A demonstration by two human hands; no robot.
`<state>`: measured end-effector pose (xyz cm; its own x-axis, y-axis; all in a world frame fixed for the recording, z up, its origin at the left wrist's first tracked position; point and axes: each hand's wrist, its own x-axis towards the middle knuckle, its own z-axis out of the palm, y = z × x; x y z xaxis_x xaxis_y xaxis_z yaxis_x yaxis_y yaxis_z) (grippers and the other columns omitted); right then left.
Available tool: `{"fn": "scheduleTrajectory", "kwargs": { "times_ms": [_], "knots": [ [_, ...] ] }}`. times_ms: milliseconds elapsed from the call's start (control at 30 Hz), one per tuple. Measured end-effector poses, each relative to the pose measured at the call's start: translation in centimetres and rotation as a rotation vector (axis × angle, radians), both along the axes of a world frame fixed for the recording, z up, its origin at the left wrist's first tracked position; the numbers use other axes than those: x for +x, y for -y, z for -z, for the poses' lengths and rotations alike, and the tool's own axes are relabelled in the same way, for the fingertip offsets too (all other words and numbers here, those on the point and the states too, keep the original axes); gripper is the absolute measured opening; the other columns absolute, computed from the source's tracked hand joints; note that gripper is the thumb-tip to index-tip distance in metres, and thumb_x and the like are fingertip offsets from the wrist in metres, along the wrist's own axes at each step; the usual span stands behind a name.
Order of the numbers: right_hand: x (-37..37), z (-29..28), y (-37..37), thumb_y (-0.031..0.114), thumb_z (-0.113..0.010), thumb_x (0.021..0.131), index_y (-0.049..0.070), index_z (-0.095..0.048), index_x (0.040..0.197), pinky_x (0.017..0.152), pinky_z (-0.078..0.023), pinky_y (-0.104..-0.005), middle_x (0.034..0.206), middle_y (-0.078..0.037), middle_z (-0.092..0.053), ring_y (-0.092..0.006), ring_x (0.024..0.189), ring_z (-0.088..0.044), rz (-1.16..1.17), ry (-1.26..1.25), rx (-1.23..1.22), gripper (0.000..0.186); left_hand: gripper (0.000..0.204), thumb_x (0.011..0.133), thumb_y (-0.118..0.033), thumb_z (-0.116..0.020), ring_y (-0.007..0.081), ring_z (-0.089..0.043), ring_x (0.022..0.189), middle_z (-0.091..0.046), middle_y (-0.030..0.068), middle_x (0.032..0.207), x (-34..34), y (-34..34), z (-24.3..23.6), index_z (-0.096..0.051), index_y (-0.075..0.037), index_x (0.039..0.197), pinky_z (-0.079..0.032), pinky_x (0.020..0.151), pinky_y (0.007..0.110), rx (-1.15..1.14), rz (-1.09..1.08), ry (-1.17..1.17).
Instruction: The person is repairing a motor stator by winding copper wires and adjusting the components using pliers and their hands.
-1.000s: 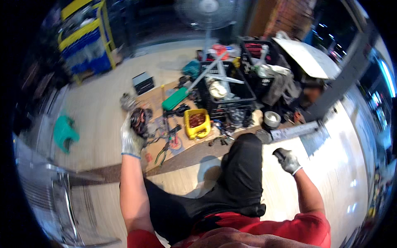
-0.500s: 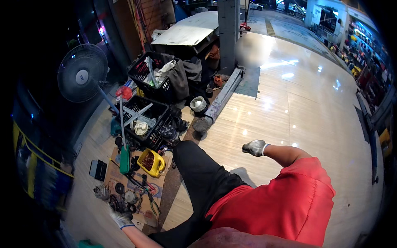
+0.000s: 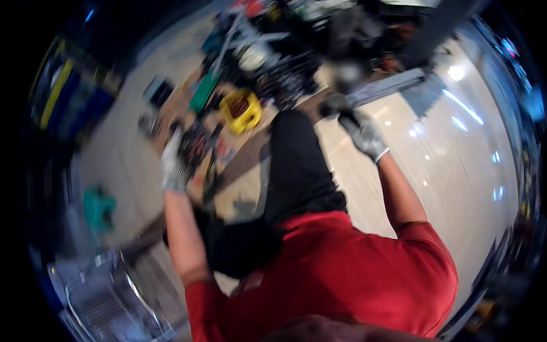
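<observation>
My left hand (image 3: 175, 162), in a pale knitted work glove, is at the left edge of a cluster of dark mechanical parts (image 3: 195, 142). Motion smears its fingers, so I cannot see whether they hold anything. Out to the right, above the glossy floor, is my right hand (image 3: 366, 135) in a similar glove with a dark front. Its fingers are blurred too, and no held thing can be made out. Between the hands lies a cut-open yellow jug (image 3: 250, 121) with reddish-brown contents. A long green object (image 3: 204, 94) rests to its left.
Black crates with a pale cross-shaped piece (image 3: 259, 39) stand at the far side. A grey beam (image 3: 390, 86) lies beyond my right hand. My bent knee (image 3: 293, 148) is between my arms. A shiny metal-framed seat (image 3: 105, 296) and a green object (image 3: 98, 208) are at left.
The view has swung downward and turned. My left hand has come up along the parts; my right hand has moved forward, closer to the beam's end.
</observation>
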<state>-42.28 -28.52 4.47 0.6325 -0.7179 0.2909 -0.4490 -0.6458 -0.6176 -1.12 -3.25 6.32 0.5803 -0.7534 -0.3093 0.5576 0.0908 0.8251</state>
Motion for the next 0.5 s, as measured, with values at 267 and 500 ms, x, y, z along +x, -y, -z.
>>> {"fn": "scheduleTrajectory", "kwargs": {
  "times_ms": [267,500],
  "knots": [
    [22.4,-6.4,-6.7,0.047,-0.056,0.094,0.006,-0.063,0.124,0.092,-0.051,-0.0379,0.115,-0.021,-0.067,-0.0323,0.108,-0.065,-0.515,-0.145,0.287,0.051,0.036,0.098,-0.018,-0.056,0.0230,-0.066,0.104,-0.066,0.0147,0.119,0.6,0.1,3.5,-0.057,0.001,0.128,-0.054,0.090,0.035,0.121,-0.053,0.282],
    [29.3,-3.3,-8.5,0.034,-0.063,0.093,0.002,-0.070,0.113,0.061,-0.047,-0.0271,0.083,-0.007,-0.068,-0.0121,0.067,-0.059,-0.631,-0.146,0.707,0.038,0.044,0.098,-0.030,-0.056,0.0201,-0.061,0.111,-0.065,0.0132,0.123,0.6,0.1,2.7,-0.058,-0.003,0.133,-0.048,0.096,0.033,0.121,-0.004,0.272]
  ]
}}
